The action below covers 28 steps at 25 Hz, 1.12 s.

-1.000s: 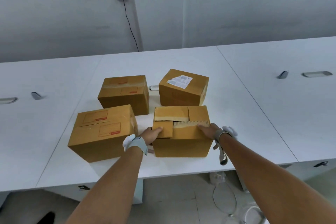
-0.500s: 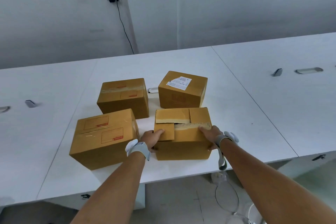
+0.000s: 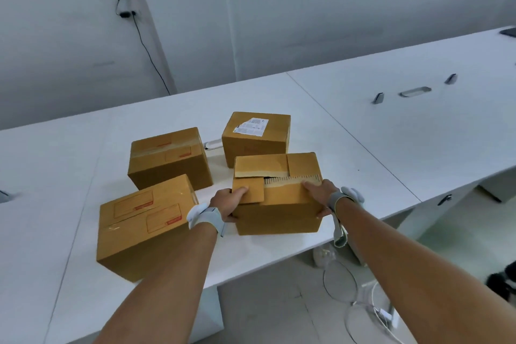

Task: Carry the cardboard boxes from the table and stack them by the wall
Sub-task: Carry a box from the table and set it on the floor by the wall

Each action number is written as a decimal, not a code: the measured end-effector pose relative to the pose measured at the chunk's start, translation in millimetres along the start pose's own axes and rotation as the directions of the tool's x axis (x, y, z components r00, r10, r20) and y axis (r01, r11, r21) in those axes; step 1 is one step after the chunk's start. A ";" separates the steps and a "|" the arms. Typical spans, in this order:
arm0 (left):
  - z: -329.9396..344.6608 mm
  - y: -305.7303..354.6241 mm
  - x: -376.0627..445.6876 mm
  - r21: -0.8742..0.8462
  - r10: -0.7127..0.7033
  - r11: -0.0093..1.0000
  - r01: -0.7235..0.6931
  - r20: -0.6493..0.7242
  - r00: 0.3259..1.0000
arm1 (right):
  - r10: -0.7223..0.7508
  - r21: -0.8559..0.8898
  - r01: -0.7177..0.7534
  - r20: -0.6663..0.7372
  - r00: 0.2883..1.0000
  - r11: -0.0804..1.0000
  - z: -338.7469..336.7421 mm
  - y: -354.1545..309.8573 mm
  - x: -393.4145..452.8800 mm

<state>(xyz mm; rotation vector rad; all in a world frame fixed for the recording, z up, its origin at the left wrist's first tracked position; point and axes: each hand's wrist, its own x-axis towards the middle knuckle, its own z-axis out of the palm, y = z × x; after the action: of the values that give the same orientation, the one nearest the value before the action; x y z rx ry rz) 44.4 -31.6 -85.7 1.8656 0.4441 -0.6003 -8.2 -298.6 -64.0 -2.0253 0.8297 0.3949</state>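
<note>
Little had shifted: both hands kept their hold on the torn-top box [image 3: 279,198]. It sat between them on the table [image 3: 363,148], long axis running hand to hand, left hand [image 3: 227,202] and right hand [image 3: 321,194] clamped on opposite ends, equally near. Three other boxes lay beyond and left.

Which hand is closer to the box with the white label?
Right hand, though not by much; it grips the near box almost below the labelled box. The left hand sits lower, further left.
</note>
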 end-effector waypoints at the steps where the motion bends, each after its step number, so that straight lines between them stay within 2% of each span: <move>1: 2.9 1.8 -0.7 0.011 0.010 1.000 -0.010 0.014 1.000 | 0.007 0.013 -0.007 -0.005 1.000 1.000 -2.1 4.7 -4.6; 8: 45.7 -3.9 -25.2 0.125 0.022 0.992 -0.037 0.120 0.993 | 0.086 0.034 -0.083 -0.116 0.989 0.996 -21.1 74.3 -28.1; 14: 108.7 -14.7 -64.7 0.219 0.069 0.967 -0.129 0.262 0.963 | 0.189 0.307 -0.119 -0.212 0.959 0.944 -44.3 145.4 -96.7; 20: 173.4 -57.0 -136.3 0.285 0.132 0.923 -0.257 0.394 0.909 | 0.318 0.494 -0.128 -0.324 0.891 0.860 -56.3 241.8 -195.5; 28: 230.2 -121.3 -253.4 0.381 0.106 0.835 -0.397 0.598 0.795 | 0.522 0.699 -0.101 -0.421 0.742 0.708 -34.0 353.4 -344.8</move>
<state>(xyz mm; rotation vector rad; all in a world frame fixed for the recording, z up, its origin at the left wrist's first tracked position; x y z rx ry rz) -272.3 -209.2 -93.9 2.0507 -0.3987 -1.0978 -502.4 -322.8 -71.2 -1.3148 1.5027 -0.3569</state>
